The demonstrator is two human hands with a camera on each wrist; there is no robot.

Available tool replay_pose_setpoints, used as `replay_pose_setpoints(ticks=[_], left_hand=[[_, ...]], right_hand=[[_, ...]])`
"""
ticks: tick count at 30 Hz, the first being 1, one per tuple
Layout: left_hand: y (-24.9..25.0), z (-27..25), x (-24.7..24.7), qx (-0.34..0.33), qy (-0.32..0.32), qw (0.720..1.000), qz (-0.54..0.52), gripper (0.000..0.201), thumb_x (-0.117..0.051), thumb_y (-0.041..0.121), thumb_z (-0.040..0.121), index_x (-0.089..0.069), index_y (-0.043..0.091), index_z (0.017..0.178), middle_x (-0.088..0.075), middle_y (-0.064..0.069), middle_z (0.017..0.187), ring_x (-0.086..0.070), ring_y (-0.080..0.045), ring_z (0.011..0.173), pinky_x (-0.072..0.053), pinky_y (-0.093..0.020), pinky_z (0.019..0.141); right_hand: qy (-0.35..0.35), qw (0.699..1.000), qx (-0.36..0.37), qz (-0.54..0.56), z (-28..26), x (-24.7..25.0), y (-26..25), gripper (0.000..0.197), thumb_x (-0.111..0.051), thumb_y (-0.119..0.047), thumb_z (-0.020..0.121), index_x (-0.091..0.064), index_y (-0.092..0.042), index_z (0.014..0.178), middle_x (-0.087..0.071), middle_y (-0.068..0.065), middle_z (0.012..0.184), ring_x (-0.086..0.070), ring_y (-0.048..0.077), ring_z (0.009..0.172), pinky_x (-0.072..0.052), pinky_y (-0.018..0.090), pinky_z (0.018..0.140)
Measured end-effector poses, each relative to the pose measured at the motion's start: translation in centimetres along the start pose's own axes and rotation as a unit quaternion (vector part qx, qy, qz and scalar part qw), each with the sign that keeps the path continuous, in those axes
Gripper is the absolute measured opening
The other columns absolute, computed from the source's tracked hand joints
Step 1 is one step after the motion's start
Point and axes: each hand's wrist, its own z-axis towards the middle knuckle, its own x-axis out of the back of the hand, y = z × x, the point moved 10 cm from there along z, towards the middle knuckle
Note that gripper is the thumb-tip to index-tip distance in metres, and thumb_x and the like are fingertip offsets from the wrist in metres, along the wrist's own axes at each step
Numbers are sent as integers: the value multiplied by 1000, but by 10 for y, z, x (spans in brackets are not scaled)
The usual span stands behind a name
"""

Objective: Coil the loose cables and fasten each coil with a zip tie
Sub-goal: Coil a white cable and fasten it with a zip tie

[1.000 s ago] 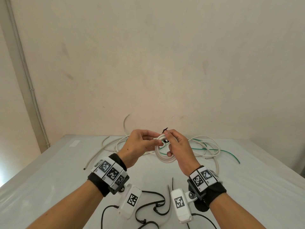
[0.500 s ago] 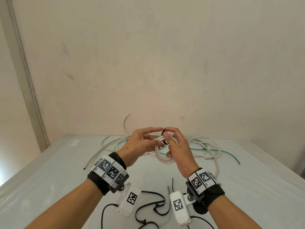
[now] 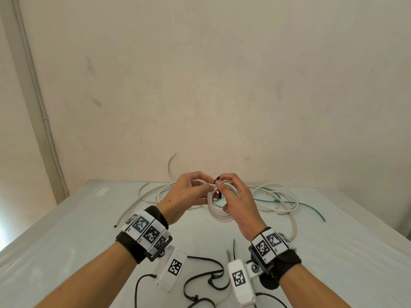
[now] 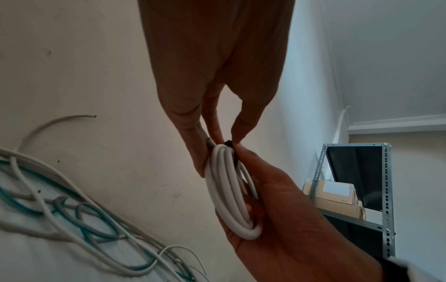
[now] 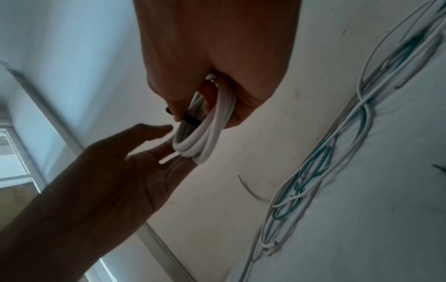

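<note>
A white cable coil [image 3: 219, 215] hangs in the air above the table, held between both hands. A black zip tie [image 3: 217, 186] is wrapped round its top. My right hand [image 3: 224, 183] grips the coil [image 5: 210, 129], fingers curled through the loops and thumb on the zip tie [image 5: 190, 120]. My left hand [image 3: 201, 185] meets it from the left. In the left wrist view its thumb and fingers [image 4: 237, 131] pinch the top of the coil [image 4: 231, 192] at the zip tie head [image 4: 228, 143]. The tie's tail is hidden by the hands.
Loose white and green cables [image 3: 269, 197] lie tangled at the back of the white table [image 3: 66, 241], against the wall. Several spare black zip ties [image 3: 206, 274] lie near the front edge under my wrists. A metal shelf [image 4: 386, 190] stands off to the right.
Both hands have lifted the coil slightly. The zip tie's tail, which stuck up above the coil a second ago, now shows only as a short stub at the thumbs.
</note>
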Motion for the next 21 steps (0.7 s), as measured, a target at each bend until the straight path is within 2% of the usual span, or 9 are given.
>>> replay_pose_setpoints(ticks=[3,7,9,11,14,17,19,21], left_hand=[[5,4,1,16,18,998,59,20,-69,21,97,-66,8,112,-78,-18,99,-78,-31,92,-63,-45,88],[20,14,5,-31,53,973,221,18,-71,37,94,-73,19,98,-78,-7,82,-77,-20,80,-66,-41,77],[28,17,7,-54,72,964,251,18,-73,40,91,-76,23,93,-78,-3,78,-76,-17,76,-65,-38,77],[37,18,7,-80,79,950,291,16,-74,42,91,-80,27,94,-78,1,82,-74,-12,78,-61,-30,76],[52,20,6,-144,92,923,346,17,-76,41,90,-85,28,93,-77,7,91,-69,-5,87,-53,-22,77],[64,15,3,-204,103,910,345,10,-80,32,88,-86,24,86,-75,9,84,-64,3,76,-39,-4,73],[75,9,1,-250,120,892,358,9,-79,26,89,-85,22,83,-74,8,80,-60,8,74,-35,-2,71],[86,3,3,-282,142,872,373,11,-78,26,90,-83,20,82,-74,6,80,-56,13,71,-35,-5,67]], right_hand=[[0,1000,10,-24,0,-3,0,7,-65,-33,101,-67,-28,105,-70,-10,88,-59,1,70,-44,21,55],[16,999,15,-40,2,-5,2,6,-61,-29,103,-66,-31,105,-67,-10,83,-49,9,64,-40,23,54],[26,998,22,-45,5,-3,0,5,-62,-29,102,-66,-31,104,-68,-10,86,-51,5,63,-41,23,59],[27,998,30,-52,6,-2,-3,4,-63,-30,102,-67,-31,103,-70,-11,91,-55,-3,67,-43,24,67],[24,997,37,-61,6,-2,-5,4,-63,-32,101,-67,-32,101,-70,-13,94,-58,-6,74,-44,26,73],[23,997,48,-64,4,-1,-7,4,-64,-33,101,-67,-31,102,-70,-13,93,-58,-3,72,-43,27,72],[23,995,59,-83,4,0,-10,4,-65,-34,101,-67,-31,101,-70,-12,91,-58,-1,69,-44,28,69],[22,991,70,-112,5,2,-12,3,-66,-34,100,-67,-31,99,-70,-13,89,-59,1,67,-44,28,66]])
